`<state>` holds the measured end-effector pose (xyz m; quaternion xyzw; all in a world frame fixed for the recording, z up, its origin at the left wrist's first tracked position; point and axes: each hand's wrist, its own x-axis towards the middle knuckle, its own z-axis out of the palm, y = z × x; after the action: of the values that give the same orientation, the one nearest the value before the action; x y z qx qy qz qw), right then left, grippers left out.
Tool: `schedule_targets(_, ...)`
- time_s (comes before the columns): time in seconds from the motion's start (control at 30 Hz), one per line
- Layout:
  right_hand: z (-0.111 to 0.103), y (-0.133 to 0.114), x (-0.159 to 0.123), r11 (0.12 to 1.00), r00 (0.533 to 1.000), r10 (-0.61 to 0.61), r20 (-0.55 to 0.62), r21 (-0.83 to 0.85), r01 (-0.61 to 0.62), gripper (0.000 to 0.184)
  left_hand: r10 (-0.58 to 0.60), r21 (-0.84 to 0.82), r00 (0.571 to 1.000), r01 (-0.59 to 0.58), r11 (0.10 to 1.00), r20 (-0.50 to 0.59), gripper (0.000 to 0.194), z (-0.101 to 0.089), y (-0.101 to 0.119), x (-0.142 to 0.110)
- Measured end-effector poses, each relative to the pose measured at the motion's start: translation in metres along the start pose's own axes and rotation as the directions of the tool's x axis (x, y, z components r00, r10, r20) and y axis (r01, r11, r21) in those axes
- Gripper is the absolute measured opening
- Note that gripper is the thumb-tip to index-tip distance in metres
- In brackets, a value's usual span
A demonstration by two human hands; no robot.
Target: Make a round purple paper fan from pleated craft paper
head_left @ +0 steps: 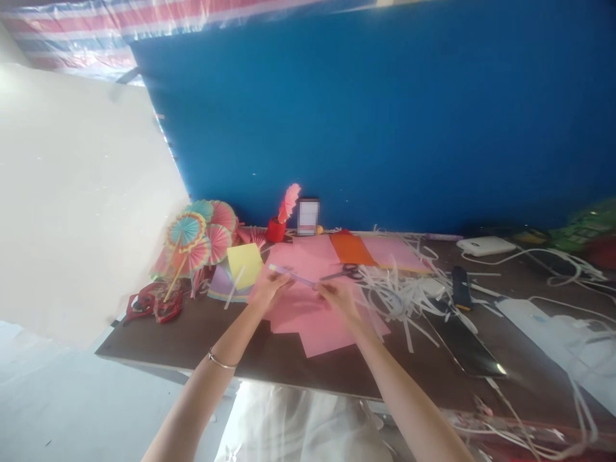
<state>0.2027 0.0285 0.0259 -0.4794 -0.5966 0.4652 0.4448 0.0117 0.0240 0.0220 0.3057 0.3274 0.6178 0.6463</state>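
Arms reaching forward; left hand (273, 286) pinching lilac strip (302, 279) near one end, right hand (335, 296) pinching other, above pink paper (315, 327). Scissors (352, 271) lying just beyond right hand; upright phone (308, 217) showing blurred screen.

Clear lane: bare brown tabletop (269, 350) along front edge, L to ctr. R side blocked: white strip pile (402, 295), phone (469, 346), cables (572, 269). L end: paper fans (192, 240) stand tall.

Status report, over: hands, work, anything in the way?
Left hand and right hand: fingers gripping thin pale-purple strip, above pink paper sheets. Dark-handled scissors close by right hand. Tangled white paper strips farther right.
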Motion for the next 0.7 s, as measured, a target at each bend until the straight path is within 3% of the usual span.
schedule_targets(0.27,0.0049,-0.0027,-0.0025,0.999,1.0,0.007,0.017,0.036,-0.007,0.035,-0.022,-0.011,1.0,0.022,1.0,0.019,0.024,0.0,0.0024,-0.0001)
schedule_targets(0.6,0.0088,-0.0027,-0.0068,0.998,0.999,-0.028,0.039,0.052,0.026,0.033,-0.026,0.02,0.997,0.027,0.999,-0.071,0.035,0.0021,-0.0045,-0.0007)
schedule_targets(0.7,0.0107,-0.0058,-0.0084,0.998,0.998,-0.031,0.053,0.052,0.028,0.033,-0.045,-0.012,0.998,0.044,0.999,-0.038,0.029,0.003,-0.0036,-0.0012)
